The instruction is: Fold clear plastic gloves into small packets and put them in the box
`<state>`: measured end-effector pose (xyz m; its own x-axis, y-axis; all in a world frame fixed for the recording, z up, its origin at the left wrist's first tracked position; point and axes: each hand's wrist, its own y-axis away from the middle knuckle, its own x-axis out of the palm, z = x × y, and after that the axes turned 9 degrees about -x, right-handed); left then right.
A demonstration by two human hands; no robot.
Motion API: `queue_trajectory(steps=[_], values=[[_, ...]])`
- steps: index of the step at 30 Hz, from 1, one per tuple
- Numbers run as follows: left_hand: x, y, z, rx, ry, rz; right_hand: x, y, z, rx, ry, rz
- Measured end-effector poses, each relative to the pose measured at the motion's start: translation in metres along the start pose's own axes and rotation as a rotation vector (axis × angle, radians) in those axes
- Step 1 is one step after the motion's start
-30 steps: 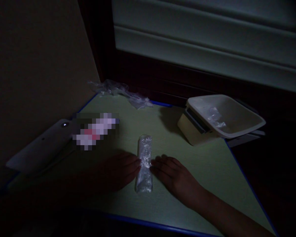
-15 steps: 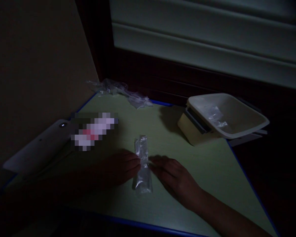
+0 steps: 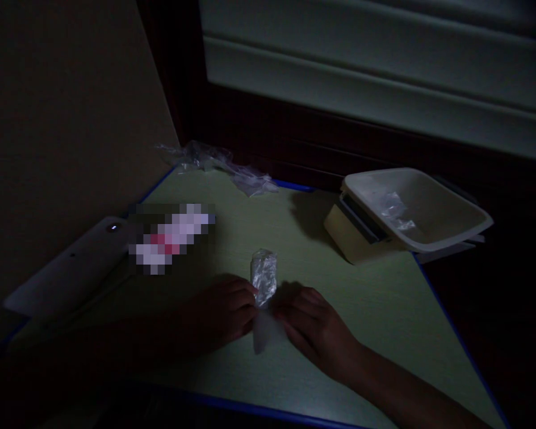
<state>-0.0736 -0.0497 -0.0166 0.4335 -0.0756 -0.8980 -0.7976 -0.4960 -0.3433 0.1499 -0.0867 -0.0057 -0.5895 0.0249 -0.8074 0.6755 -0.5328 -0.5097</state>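
Your L hand (image 3: 232, 310) touches the clear plastic (image 3: 264, 277) on the tbl (image 3: 339, 381), R hand (image 3: 315, 325) just beside, fingers bent; can't tell if either's gripping

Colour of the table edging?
Blue edging, showing best in the head view along the right side of the table.

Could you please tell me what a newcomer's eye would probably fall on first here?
Probably the shiny folded clear plastic, which catches the light near the middle of the pale green table, between the left hand and the right hand. Next might come the bright pixelated patch towards the left, then the pale open bin at the table's right edge, with crumpled plastic inside.
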Motion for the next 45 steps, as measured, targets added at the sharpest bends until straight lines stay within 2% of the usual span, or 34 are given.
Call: queue_trajectory(steps=[4, 8, 14, 16, 21, 27, 33, 37, 41, 45], values=[[-0.005, -0.002, -0.001, -0.05, 0.101, -0.067, 0.0, -0.002, 0.002, 0.102, -0.098, -0.004], [-0.008, -0.004, -0.005, -0.175, 0.18, -0.084, 0.003, -0.004, 0.003, 0.164, -0.163, -0.035], [0.001, -0.006, -0.007, -0.361, 0.302, -0.13, 0.009, 0.0, 0.004, 0.299, -0.136, -0.123], [0.003, -0.005, -0.007, -0.377, 0.298, -0.15, 0.009, 0.002, 0.005, 0.242, -0.067, -0.135], [0.001, -0.006, -0.01, -0.417, 0.303, -0.114, 0.005, -0.002, 0.005, -0.006, 0.101, -0.09], [0.004, -0.007, -0.008, -0.408, 0.306, -0.145, 0.007, -0.004, 0.003, -0.03, 0.151, -0.05], [-0.005, -0.009, -0.009, -0.35, 0.125, -0.101, 0.009, -0.002, 0.003, -0.025, 0.191, -0.021], [-0.001, -0.008, -0.004, -0.311, 0.008, -0.138, 0.009, -0.001, 0.004, -0.071, 0.193, 0.004], [0.008, -0.006, 0.002, -0.22, -0.016, -0.139, 0.007, -0.001, 0.005, -0.041, 0.145, 0.055], [0.005, -0.007, 0.003, -0.138, 0.036, -0.079, 0.006, -0.001, 0.006, -0.02, 0.111, 0.061]])
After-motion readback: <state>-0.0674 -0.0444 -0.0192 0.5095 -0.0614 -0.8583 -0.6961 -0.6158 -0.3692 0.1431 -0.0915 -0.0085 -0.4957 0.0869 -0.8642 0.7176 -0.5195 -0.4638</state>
